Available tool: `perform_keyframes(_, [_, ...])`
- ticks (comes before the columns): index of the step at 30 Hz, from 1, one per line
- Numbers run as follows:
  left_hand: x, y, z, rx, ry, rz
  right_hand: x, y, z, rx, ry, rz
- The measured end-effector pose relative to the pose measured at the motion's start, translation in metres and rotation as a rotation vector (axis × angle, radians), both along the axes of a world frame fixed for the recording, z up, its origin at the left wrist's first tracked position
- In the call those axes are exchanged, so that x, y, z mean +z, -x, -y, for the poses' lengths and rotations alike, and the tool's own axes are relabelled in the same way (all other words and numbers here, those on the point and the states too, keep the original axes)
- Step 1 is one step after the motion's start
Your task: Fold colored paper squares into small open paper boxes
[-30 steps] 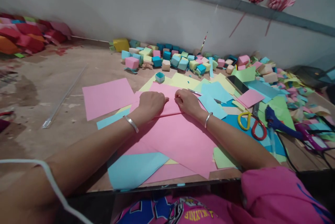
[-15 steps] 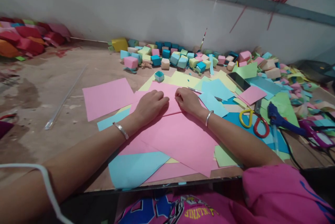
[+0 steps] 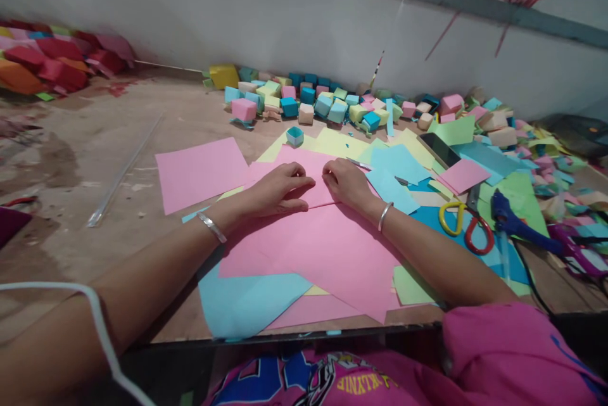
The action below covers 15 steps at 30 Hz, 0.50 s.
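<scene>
A folded-looking pink sheet of paper (image 3: 311,159) lies between my hands, its near edge making a line over another large pink sheet (image 3: 327,247). My left hand (image 3: 280,189) rests on the paper from the left, fingers stretched out and thumb apart, holding nothing. Curled at the sheet's right part is my right hand (image 3: 346,181), its fingers bent together on the paper; the fingertips are partly hidden. Beyond the hands sits a small open teal paper box (image 3: 294,136). A blade-like tool (image 3: 358,164) lies just behind my right hand.
Scissors (image 3: 479,235) with yellow and red handles and a blue glue gun (image 3: 517,225) lie at right. A phone (image 3: 437,149) is behind them. Several paper cubes (image 3: 306,114) line the wall. A clear stick (image 3: 123,171) and pink sheet (image 3: 202,171) lie left.
My left hand has spread from a curled shape, its thumb now apart from the fingers. My right hand stays curled on the paper. The view has shifted slightly.
</scene>
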State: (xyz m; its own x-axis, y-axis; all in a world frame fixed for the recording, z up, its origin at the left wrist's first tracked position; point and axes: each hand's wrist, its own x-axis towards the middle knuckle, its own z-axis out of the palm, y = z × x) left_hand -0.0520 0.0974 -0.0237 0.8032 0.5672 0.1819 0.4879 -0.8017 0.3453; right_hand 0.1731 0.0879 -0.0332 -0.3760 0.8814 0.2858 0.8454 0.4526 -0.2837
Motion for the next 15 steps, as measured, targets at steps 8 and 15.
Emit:
perform_keyframes(8, [0.006,0.002,-0.003,-0.036,0.104,0.013,0.027,0.005,0.019,0.246,-0.115,0.258])
perform_keyframes(15, [0.004,0.002,-0.007,-0.063,0.143,0.054,0.033,0.037,0.083,0.296,-0.007,0.511])
